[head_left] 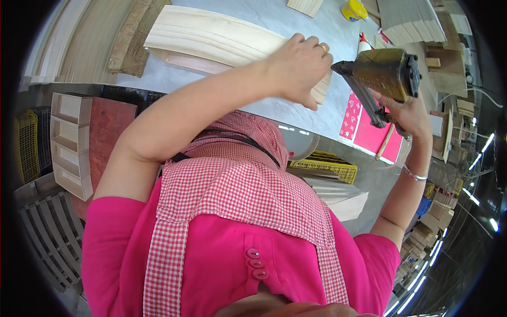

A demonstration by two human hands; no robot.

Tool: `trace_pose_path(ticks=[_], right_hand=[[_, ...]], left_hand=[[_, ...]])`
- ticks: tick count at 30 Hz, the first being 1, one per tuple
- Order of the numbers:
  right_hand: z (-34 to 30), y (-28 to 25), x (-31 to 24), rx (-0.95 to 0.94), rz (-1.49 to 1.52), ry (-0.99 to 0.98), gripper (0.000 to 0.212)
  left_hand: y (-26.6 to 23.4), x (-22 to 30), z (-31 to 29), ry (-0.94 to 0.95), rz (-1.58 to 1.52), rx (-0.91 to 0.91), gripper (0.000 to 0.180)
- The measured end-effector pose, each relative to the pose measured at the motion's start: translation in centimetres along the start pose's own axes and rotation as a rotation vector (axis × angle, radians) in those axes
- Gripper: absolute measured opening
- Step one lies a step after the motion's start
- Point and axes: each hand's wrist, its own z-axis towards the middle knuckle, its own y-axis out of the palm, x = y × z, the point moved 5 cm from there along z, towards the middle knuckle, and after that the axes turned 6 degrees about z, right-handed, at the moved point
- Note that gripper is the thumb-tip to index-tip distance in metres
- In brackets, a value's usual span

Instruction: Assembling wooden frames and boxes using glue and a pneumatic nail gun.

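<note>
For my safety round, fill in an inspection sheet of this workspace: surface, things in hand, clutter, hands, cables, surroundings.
Surface: pale grey tabletop, smooth-looking.
Things in hand: pale wooden piece on the tabletop; nail gun, its nose near the piece's right end; contact cannot be told.
Clutter: yellow tub, white bottle with red cap, pink sheet with a stick over it, stacked boards.
Hands: left hand over the wooden piece, close to the gun's nose; right hand grips the nail gun.
Cables: pale cable or hose at the far right.
Surroundings: yellow crate below the table edge; strip lights at right.
</note>
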Motion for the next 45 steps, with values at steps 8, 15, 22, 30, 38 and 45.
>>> trace_pose_path(ticks=[8, 15, 22, 30, 38, 45], right_hand=[[-5.0, -1.5, 4.7, 0.15, 0.052, -0.079, 0.04], [-9.0, -2.8, 10.4, 0.267, 0.107, -0.132, 0.041], [-9.7, -4.1, 10.6, 0.25, 0.126, 0.067, 0.035], [-8.9, -3.3, 7.1, 0.29, 0.04, -0.125, 0.038], [-4.5, -2.7, 1.9, 0.082, -0.193, -0.077, 0.042], [-1.8, -0.5, -2.2, -0.085, -0.079, -0.084, 0.045]], left_hand=[[0.6, -1.2, -13.9, -0.047, -0.143, -0.056, 0.04], [5.9, -7.7, -11.9, -0.341, -0.146, -0.386, 0.062], [13.6, 1.1, -5.2, -0.155, -0.238, -0.123, 0.056], [0.2, -0.4, -13.5, -0.116, -0.703, -0.185, 0.036], [-0.9, -9.9, -12.7, -0.324, -0.597, 0.183, 0.094], [0.9, -10.1, -10.6, -0.312, -0.759, 0.073, 0.101]])
